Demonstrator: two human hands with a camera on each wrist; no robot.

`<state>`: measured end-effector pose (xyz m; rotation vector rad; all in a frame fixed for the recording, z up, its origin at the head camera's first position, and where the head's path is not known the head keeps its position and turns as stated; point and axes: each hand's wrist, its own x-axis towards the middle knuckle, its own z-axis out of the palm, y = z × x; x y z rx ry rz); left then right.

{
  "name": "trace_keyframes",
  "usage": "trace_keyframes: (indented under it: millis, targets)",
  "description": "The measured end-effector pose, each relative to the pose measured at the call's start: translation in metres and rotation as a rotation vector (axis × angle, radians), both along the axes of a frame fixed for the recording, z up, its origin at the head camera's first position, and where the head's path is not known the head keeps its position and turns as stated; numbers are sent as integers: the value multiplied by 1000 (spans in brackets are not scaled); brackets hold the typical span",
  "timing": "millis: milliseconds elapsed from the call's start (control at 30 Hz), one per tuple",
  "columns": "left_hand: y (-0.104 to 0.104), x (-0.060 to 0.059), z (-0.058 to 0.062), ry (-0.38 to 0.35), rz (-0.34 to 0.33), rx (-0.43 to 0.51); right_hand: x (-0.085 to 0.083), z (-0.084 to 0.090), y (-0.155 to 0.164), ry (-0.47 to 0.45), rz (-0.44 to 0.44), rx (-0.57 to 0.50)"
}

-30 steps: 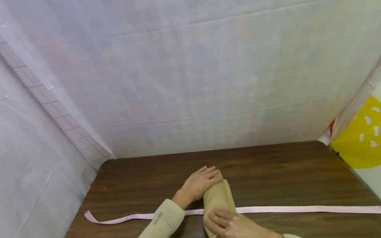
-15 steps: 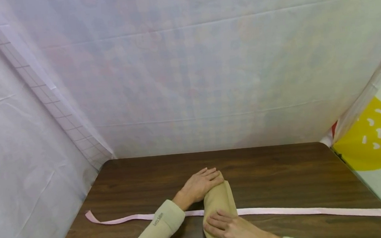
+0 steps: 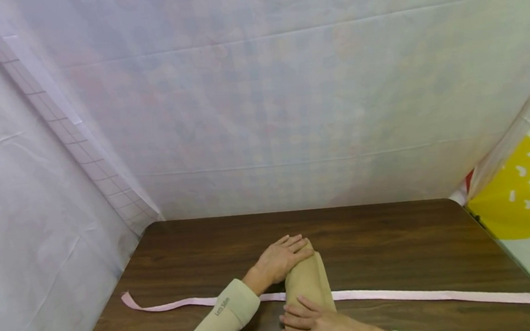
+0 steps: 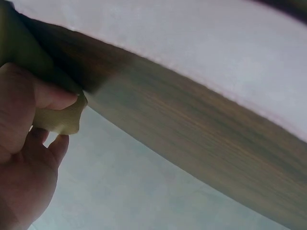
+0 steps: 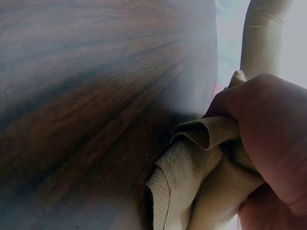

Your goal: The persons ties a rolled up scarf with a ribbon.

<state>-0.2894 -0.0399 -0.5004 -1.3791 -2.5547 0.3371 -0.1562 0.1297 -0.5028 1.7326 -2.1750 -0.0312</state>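
A tan cloth (image 3: pixel 308 281) rolled into a bundle lies on the dark wooden table (image 3: pixel 392 244), across a long pink ribbon (image 3: pixel 420 294) that runs left to right beneath it. My left hand (image 3: pixel 279 259) grips the roll's far end; in the left wrist view its thumb and fingers (image 4: pixel 29 110) pinch the tan cloth (image 4: pixel 60 122). My right hand (image 3: pixel 316 325) holds the near end. The right wrist view shows that hand (image 5: pixel 268 139) curled round the cloth's (image 5: pixel 196 187) bunched folds.
White sheeting (image 3: pixel 260 108) closes the table in at the back and left. A yellow shape (image 3: pixel 515 203) shows past the right edge. The ribbon's left end (image 3: pixel 128 301) curls near the table's left edge, and its right end runs off the right side.
My right hand has slid a little toward me along the roll. The left hand stays on the far end, and the ribbon has not moved.
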Motion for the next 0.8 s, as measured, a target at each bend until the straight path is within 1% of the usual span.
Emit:
trace_keyframes:
  millis: [67,233,400,467,800]
  targets:
    - [1,1,1,-4,10,-10,0,-2,0,-9,1,5]
    - [1,2,2,1,14,-25,-1,-5,0,13,-6,21]
    - [-1,3,0,32,2,-20,-1,-9,0,64,-4,25]
    - [-1,3,0,35,4,-21,-2,-11,0,98,-3,27]
    - [0,4,-3,15,32,-32,-5,-25,2,190,14,2]
